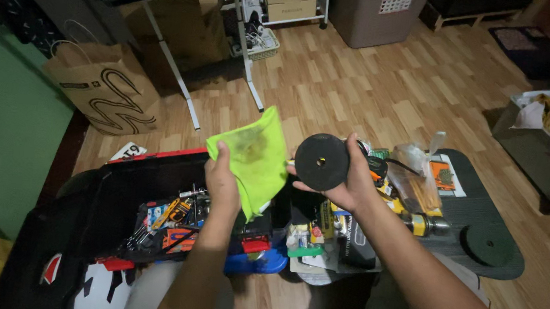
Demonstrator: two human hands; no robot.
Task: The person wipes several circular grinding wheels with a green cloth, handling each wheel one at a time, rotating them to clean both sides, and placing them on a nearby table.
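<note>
- While the left hand (222, 182) pinches a stained lime-green cloth (252, 156), the right hand (349, 180) grips a round black abrasive disc (321, 161) by its rim.
- Disc faces the camera, centre hole showing, just right of the cloth and nearly touching it.
- Below both lies an open black toolbox (121, 201).

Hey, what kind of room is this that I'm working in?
Probably a room in a home used for storage and repairs. It has a wood-pattern floor, an open black toolbox full of tools, and a paper shopping bag and cardboard box near a white table frame.
</note>
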